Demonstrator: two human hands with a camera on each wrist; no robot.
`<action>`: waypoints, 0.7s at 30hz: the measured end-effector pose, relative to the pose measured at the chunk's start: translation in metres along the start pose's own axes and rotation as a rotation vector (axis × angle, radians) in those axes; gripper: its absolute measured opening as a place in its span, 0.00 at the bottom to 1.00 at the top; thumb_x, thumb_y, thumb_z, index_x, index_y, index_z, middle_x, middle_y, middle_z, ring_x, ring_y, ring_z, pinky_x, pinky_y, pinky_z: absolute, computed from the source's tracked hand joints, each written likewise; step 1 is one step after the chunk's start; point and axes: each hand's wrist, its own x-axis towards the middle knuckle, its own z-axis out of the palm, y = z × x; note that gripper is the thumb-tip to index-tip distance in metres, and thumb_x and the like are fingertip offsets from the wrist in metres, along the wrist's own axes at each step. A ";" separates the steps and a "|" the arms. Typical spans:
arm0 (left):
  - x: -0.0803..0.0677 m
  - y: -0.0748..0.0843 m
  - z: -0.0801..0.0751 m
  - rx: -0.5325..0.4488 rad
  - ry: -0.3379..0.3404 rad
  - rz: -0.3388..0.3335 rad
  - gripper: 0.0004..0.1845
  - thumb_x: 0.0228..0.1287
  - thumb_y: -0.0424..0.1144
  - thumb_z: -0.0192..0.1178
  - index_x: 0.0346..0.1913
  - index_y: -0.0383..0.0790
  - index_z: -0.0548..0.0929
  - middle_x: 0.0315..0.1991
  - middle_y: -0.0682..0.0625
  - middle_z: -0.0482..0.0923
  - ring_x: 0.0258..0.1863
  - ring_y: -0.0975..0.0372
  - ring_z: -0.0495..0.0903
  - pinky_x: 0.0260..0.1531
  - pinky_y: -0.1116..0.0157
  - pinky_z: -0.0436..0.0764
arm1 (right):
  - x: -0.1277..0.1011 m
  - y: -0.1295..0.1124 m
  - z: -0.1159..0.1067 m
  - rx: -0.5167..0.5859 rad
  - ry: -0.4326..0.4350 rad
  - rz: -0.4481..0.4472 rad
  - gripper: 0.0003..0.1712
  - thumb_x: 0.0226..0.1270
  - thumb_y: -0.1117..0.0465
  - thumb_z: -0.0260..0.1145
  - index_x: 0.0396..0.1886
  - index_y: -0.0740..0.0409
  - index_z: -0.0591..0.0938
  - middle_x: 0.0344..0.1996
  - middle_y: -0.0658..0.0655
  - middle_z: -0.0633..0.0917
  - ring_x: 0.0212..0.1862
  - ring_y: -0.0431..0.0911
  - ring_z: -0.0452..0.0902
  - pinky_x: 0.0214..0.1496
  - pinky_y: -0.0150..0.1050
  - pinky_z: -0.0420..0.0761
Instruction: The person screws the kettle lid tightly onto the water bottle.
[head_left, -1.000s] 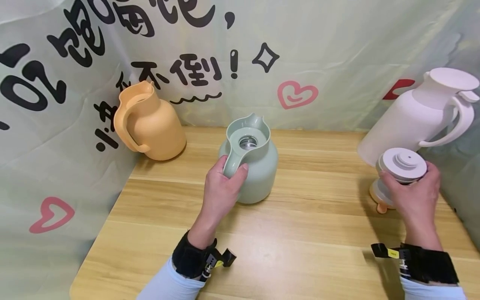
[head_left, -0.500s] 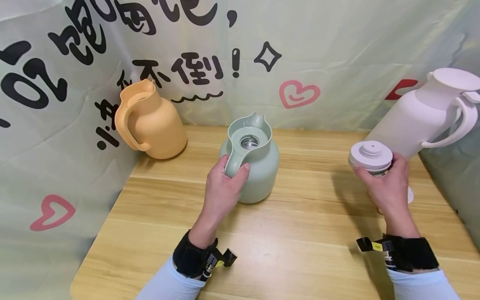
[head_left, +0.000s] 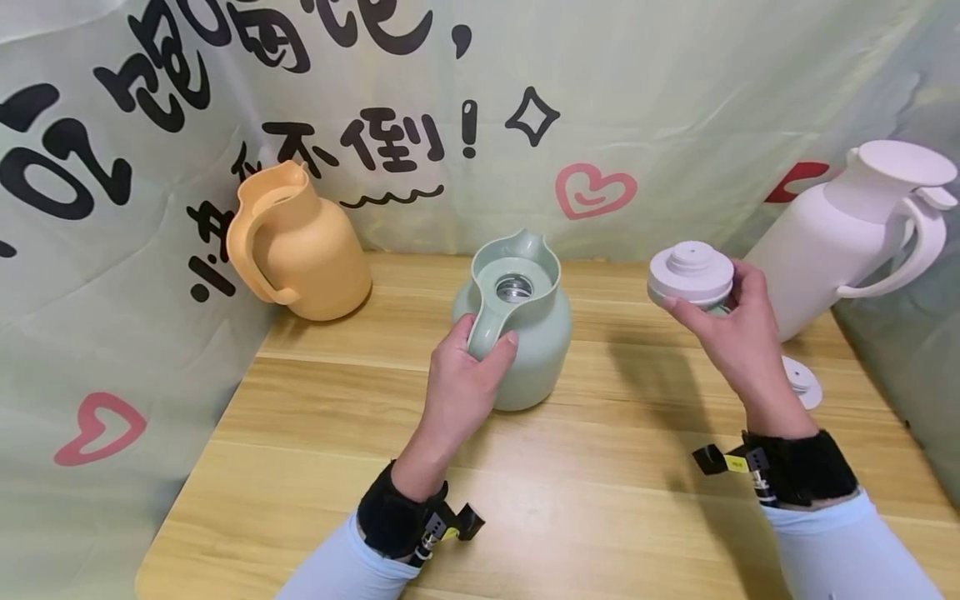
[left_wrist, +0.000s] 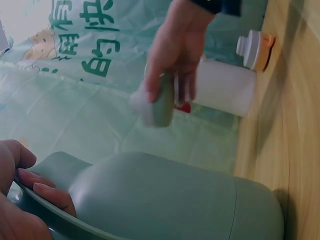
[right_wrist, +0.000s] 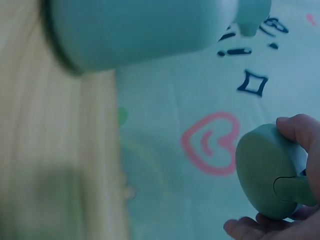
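Matte sage-green plastic, smooth and rounded: the green jug (head_left: 525, 346) stands upright near the middle of the bench (head_left: 600, 500), its mouth open on a shiny steel neck. My left hand (head_left: 465, 379) grips its flat, curved handle at the jug's 7 o'clock, fingers (left_wrist: 47, 192) curled round the strap and thumb on top.

At 3 o'clock from the jug, raised clear of the wood, my right hand (head_left: 731, 333) pinches the lid (head_left: 690, 273), a stepped disc, white on its upturned face and green on the domed side shown by the wrist camera; my fingers (right_wrist: 300, 131) wrap its rim.

Farther out, a tall white jug (head_left: 847, 237) with a looped handle and its cap on stands at 2 o'clock, and a small white lid (head_left: 801, 385) lies on the pale, grained wood just behind my right wrist. A squat orange jug (head_left: 300, 246), uncapped, sits at 10 o'clock. A wrinkled, pale-green printed cloth (head_left: 675, 100) hangs behind.
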 end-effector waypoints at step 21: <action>-0.003 0.002 0.010 0.016 -0.036 0.011 0.11 0.61 0.49 0.64 0.40 0.47 0.77 0.23 0.52 0.66 0.31 0.60 0.72 0.31 0.61 0.73 | 0.030 -0.114 0.017 0.208 -0.151 -0.154 0.42 0.56 0.54 0.76 0.68 0.43 0.64 0.58 0.47 0.71 0.54 0.43 0.76 0.44 0.24 0.78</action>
